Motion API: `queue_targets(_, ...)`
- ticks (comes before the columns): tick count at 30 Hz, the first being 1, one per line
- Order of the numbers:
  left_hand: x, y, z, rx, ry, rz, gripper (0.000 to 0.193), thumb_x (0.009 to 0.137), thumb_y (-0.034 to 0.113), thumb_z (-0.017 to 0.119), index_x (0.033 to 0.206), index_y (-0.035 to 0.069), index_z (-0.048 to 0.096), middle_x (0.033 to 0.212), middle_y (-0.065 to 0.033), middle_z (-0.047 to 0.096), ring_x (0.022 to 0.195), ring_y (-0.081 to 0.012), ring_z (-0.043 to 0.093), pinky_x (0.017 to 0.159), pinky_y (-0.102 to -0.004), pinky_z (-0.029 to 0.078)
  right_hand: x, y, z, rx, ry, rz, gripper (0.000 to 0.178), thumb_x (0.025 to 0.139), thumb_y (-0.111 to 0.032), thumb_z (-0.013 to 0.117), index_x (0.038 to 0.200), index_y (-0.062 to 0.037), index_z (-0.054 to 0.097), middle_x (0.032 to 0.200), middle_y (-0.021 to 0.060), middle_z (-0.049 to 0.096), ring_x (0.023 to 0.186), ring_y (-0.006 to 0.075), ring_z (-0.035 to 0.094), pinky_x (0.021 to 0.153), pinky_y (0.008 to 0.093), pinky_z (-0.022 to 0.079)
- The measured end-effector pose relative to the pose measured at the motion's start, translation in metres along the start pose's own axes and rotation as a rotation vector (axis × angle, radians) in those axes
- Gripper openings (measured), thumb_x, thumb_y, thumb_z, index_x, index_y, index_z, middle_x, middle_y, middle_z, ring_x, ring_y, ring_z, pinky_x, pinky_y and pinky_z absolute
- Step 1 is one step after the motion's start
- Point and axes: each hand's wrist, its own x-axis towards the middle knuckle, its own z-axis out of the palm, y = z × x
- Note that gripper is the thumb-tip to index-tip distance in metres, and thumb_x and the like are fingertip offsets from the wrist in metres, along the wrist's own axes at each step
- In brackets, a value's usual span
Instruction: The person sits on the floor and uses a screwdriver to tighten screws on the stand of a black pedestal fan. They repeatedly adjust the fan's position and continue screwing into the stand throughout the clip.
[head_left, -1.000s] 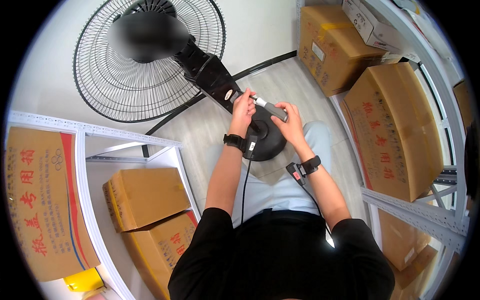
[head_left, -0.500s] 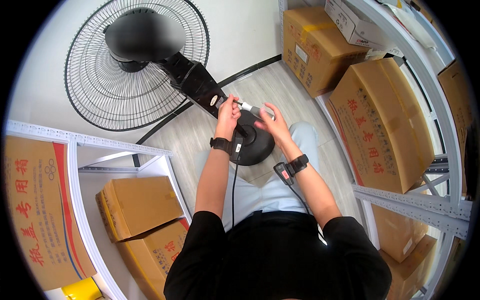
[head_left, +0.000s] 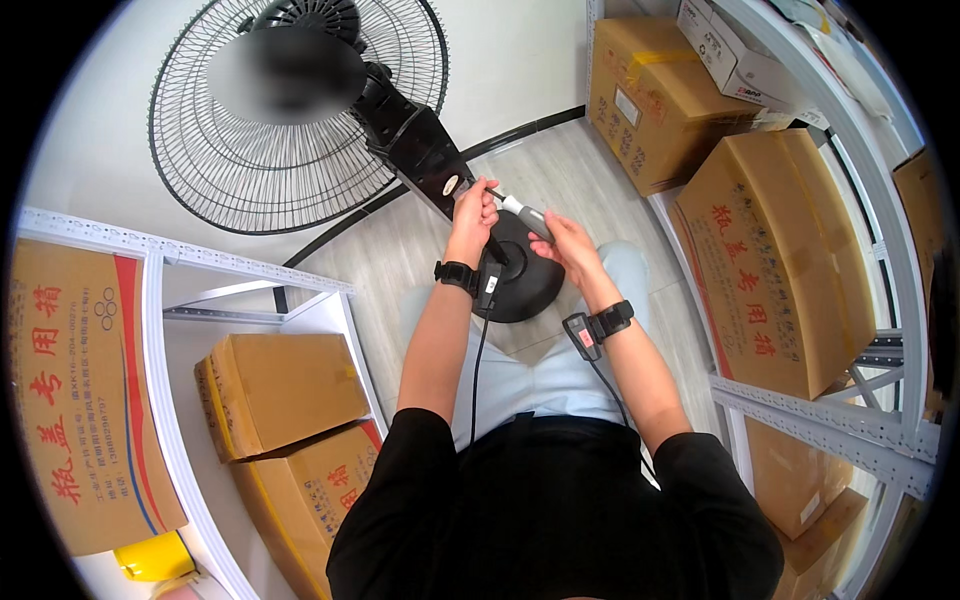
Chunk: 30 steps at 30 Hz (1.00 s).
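At 11 o'clock a black fan [head_left: 415,150] is seen. At centre-12, by the right hand [head_left: 572,250], its fingers loosened half a second ago, a grey-and-white screwdriver [head_left: 530,220] is now gripped, control seemingly regained; its shaft appears pinched by the left hand [head_left: 472,218]. Its long axis is slanted, shaft toward 10, handle toward 4.

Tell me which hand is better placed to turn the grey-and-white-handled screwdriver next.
Probably the right hand: its fingers are at the grey rear end of the screwdriver. The left hand is by the thin dark shaft, near the black, boxy fan column.
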Motion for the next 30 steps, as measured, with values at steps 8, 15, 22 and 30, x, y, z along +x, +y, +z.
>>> queue_targets(8,0.004,-0.002,-0.009,-0.025,-0.033,0.006,0.023,0.095,0.025,0.053,0.096,0.003,0.057,0.059,0.0061,0.036,0.043,-0.0029,0.028,0.037,-0.0195,0.020,-0.008,-0.002,0.011,0.262,0.071,-0.140,0.030,0.092,-0.021,0.060,0.116,-0.0045,0.053,0.101,0.0081,0.060,0.092,0.0177,0.061,0.078,0.0276,0.053)
queue_targets(15,0.000,-0.002,0.004,-0.005,-0.045,0.017,0.023,0.094,0.025,0.056,0.097,0.003,0.058,0.058,0.0066,0.036,0.043,-0.0028,0.027,0.037,-0.0196,0.021,0.004,0.014,-0.003,-0.329,0.187,-0.742,0.036,0.091,-0.029,0.062,0.117,-0.0063,0.053,0.097,0.0113,0.062,0.076,0.0161,0.065,0.066,0.0237,0.055)
queue_targets(22,0.003,-0.006,-0.009,-0.063,-0.045,0.038,0.020,0.093,0.023,0.058,0.097,0.003,0.058,0.059,0.0064,0.037,0.043,-0.0028,0.028,0.037,-0.0195,0.021,-0.005,-0.003,0.002,0.141,0.058,0.044,0.037,0.086,-0.022,0.069,0.115,-0.0056,0.055,0.098,0.0103,0.062,0.090,0.0112,0.060,0.072,0.0243,0.052)
queue_targets(30,0.003,-0.009,-0.015,-0.098,-0.073,-0.013,0.019,0.087,0.012,0.059,0.104,0.003,0.058,0.061,0.0047,0.039,0.047,-0.0056,0.034,0.041,-0.0215,0.025,-0.011,0.008,0.003,-0.151,0.193,-0.470,0.033,0.077,0.004,0.067,0.108,-0.0053,0.062,0.098,0.0005,0.062,0.087,0.0096,0.056,0.075,0.0224,0.045)
